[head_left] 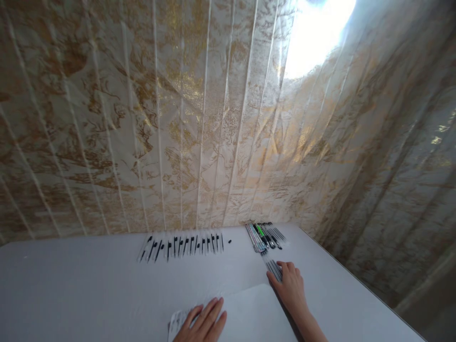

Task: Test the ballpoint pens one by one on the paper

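Note:
My left hand (204, 321) lies flat with its fingers stretched out on a large white sheet of paper (252, 308) at the table's front. To the right, my right hand (291, 286) has its thumb and fingers on either side of a group of slim dark pen refills (273, 269), closed about their near end. Just beyond them lies a cluster of pens (258, 237), some light-coloured and some dark, one with a bright green part. A long row of clear pen barrels with black parts (187, 246) stretches along the back of the table.
The white table (89, 285) ends at a slanting edge on the right. Patterned, shiny gold-and-white curtain (178, 118) hangs behind it. A small black piece (230, 242) lies right of the row. More thin refills (278, 232) lie beside the pens. Printed paper (176, 323) shows near my left hand.

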The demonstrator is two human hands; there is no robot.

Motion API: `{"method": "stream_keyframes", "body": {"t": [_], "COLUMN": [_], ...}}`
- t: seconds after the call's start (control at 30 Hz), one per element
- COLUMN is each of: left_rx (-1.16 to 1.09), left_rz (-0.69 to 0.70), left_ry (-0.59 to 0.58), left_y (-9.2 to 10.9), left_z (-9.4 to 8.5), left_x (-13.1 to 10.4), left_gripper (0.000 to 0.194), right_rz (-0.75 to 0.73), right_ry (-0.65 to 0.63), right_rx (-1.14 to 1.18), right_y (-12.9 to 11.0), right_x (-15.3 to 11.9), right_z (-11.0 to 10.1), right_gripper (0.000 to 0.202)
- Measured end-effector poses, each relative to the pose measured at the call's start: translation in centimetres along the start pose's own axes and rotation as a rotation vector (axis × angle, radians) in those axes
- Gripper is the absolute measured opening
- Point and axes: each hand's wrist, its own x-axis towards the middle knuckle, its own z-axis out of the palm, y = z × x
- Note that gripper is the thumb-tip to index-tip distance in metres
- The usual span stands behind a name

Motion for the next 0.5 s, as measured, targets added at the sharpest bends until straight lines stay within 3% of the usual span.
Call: {"method": "stream_keyframes", "body": {"t": [0.13,0.23,0.5], "left_rx": [0.035,0.004,-0.077], "left_rz": [0.019,0.000,-0.027], "left_ry": [0.020,-0.001,-0.047], "left_y": [-0.3,-0.3,0.5], "left_z": [2.0,2.2,-0.8], "left_x": [-0.8,-1.0,0.2], "left_gripper": [0.070,0.065,0.066], "right_rz": [0.006,-0.006,-0.048], "right_ry": [0.015,0.018,0.027], "right_rx": [0.006,0.019,0.064], "right_y": [0.3,0.3,0.5], "right_x": [-0.4,-0.1,0.8], "right_z": [0.0,0.2,0.6], "right_gripper": [0.037,0.035,0.033]}}
